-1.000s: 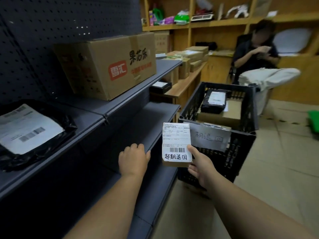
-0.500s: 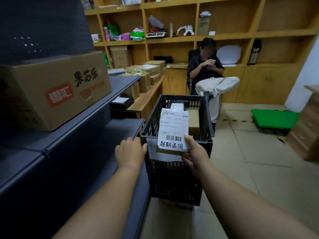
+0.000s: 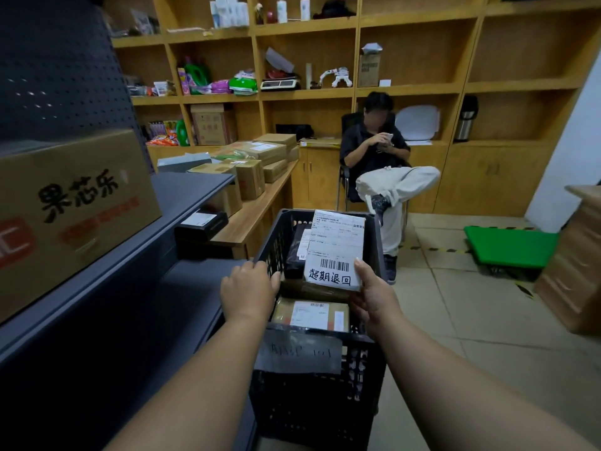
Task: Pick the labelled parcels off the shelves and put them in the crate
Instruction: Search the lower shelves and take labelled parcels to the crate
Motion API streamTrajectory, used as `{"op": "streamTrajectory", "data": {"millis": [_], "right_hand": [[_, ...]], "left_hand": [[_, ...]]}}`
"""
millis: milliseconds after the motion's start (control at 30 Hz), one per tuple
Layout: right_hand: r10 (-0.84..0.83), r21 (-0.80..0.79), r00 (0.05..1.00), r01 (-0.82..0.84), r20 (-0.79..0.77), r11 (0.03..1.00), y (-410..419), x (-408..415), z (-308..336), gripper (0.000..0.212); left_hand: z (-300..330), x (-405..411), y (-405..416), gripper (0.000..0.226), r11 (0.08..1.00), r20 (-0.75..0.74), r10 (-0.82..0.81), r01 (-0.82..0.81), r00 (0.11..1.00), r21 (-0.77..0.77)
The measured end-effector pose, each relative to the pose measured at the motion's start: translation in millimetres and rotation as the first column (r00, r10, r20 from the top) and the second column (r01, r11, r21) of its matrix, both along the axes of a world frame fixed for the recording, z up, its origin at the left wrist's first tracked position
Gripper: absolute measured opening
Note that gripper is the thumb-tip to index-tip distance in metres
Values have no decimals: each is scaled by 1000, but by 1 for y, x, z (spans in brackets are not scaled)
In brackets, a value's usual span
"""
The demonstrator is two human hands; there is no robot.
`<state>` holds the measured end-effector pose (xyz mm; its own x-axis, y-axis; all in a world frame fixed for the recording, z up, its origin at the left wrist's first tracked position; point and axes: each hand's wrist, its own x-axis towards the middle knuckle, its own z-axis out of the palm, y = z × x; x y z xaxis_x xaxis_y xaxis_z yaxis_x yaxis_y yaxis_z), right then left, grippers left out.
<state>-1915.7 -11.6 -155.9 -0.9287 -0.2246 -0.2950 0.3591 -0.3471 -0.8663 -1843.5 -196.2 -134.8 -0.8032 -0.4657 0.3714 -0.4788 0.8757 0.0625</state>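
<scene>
My right hand grips a small parcel by its lower right corner; a white shipping label with a barcode and handwriting covers its face. I hold it above the open top of the black plastic crate. Inside the crate lie a brown box with a label and a black bag parcel. My left hand rests on the crate's left rim, fingers curled over it. A paper sign is taped to the crate's near wall.
Dark metal shelves run along my left, with a large printed carton on them. A wooden table beyond holds several boxes. A seated person is behind the crate. A green trolley lies on the floor at right.
I have turned from the shelves toward the crate. The parcel in my right hand has moved forward over the crate opening, and my left hand has gone from the shelf edge to the crate rim.
</scene>
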Motion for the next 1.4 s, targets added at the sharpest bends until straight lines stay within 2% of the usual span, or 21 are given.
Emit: {"op": "streamTrajectory", "data": {"millis": [467,533,633,767,867,967,1033,1100,1167,1400], "right_hand": [[-6,68,999,4,40,998,9,-69,-26,23],[-7,79,999,4,46,997,9,-75,-30,25],[-19,104,997,12,70,994,8,-83,-36,26],[-15,129,992,-1,126,992,0,-91,-43,29],[31,176,986,-60,163,982,-9,-94,-55,32],[84,206,977,-124,194,971,-18,-98,-68,31],[110,235,968,-163,226,958,-25,-101,-76,32],[144,244,952,-213,271,946,-33,-102,-81,35],[149,275,939,-239,311,931,-39,-102,-86,40],[262,205,855,-383,447,901,-49,-105,-100,36]], "left_hand": [[-17,-77,11,38,997,-22,-9,11,1000,80],[-18,-85,12,39,989,-36,-5,11,999,151],[-19,-100,9,39,939,-76,20,7,997,343],[-25,-122,5,35,817,-62,23,17,998,576],[-32,-136,2,31,684,-42,18,18,999,729],[-44,-142,-4,35,466,-37,56,7,998,885],[-53,-141,-8,31,264,-22,93,-4,995,964],[-63,-140,-13,23,75,4,123,-13,992,997],[-71,-140,-21,18,-37,27,122,-23,992,999],[-96,-140,-39,14,-86,127,59,-122,990,989]]}}
